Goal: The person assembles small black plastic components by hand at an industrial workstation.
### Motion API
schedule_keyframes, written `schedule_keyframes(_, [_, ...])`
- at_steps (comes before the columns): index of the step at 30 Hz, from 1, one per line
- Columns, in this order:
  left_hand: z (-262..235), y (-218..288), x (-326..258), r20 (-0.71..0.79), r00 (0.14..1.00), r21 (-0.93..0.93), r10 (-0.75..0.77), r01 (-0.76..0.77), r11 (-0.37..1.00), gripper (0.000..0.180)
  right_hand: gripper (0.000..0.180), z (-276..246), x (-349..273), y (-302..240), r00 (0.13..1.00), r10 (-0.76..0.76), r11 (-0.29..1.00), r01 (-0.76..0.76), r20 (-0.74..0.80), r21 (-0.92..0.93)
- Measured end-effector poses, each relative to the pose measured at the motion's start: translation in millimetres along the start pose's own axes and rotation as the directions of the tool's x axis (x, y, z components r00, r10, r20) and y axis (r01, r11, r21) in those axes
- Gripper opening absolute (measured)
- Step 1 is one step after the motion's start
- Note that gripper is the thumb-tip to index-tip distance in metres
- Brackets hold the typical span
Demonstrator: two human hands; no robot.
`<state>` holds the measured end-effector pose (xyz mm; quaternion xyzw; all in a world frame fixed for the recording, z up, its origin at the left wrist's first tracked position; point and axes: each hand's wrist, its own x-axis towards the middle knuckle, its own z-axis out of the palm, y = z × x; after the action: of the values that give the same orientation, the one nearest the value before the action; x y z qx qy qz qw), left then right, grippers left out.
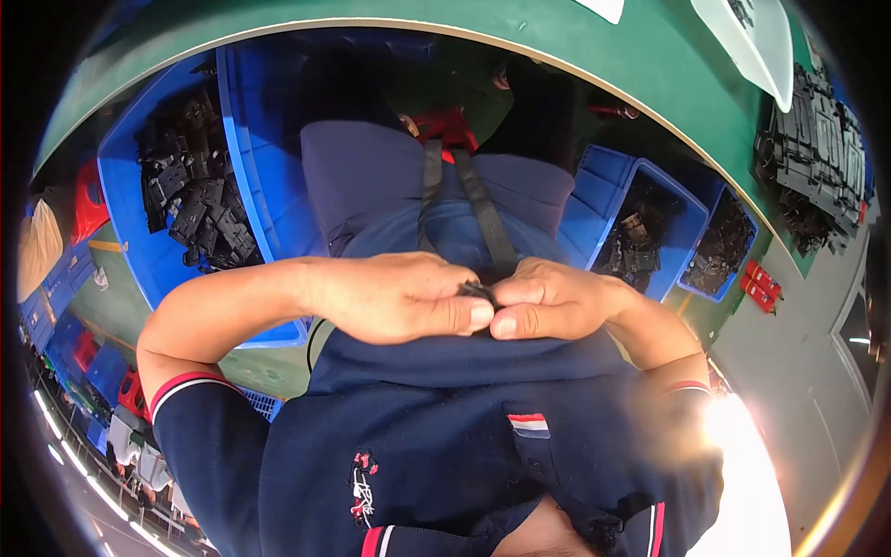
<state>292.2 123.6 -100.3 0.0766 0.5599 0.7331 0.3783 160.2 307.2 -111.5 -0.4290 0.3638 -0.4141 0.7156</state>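
My left hand (394,299) and my right hand (560,302) meet in front of my belly, thumbs side by side. Between their fingertips is a small black plastic part (476,291), mostly covered by the fingers, so its exact shape is hidden. Both hands are closed on it. Behind them, two dark straps (484,209) run across my dark blue clothing toward my lap.
A green table (269,11) with a pale edge curves past my knees. Blue crates of black plastic parts stand to the left (243,172) and right (594,172). On the table's right are a white tray (778,70) and stacked black parts (817,153). Red objects (761,286) lie nearby.
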Motion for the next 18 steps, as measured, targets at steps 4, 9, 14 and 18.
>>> schedule_keyframes(4, [7.0,13.4,-8.6,0.021,0.998,0.009,-0.059,0.059,0.998,0.044,0.038,5.7,1.5,5.4,0.993,-0.114,0.988,0.109,0.042,0.113])
schedule_keyframes(9, [4.9,31.3,-30.3,0.027,0.997,-0.136,-0.07,0.073,0.988,0.04,0.038,4.6,-18.1,15.0,0.987,-0.141,0.962,0.154,-0.073,0.224])
schedule_keyframes(14, [-3.0,33.2,-73.1,-0.355,0.917,-0.476,-0.181,-0.011,0.879,0.03,0.039,8.6,-58.4,23.7,0.927,0.169,0.665,0.144,-0.335,0.733])
schedule_keyframes(18, [-22.9,-6.7,-34.8,-0.392,0.885,-0.515,-0.251,0.015,0.857,0.026,0.04,-6.0,-29.7,21.5,0.905,0.218,0.791,0.055,-0.365,0.609])
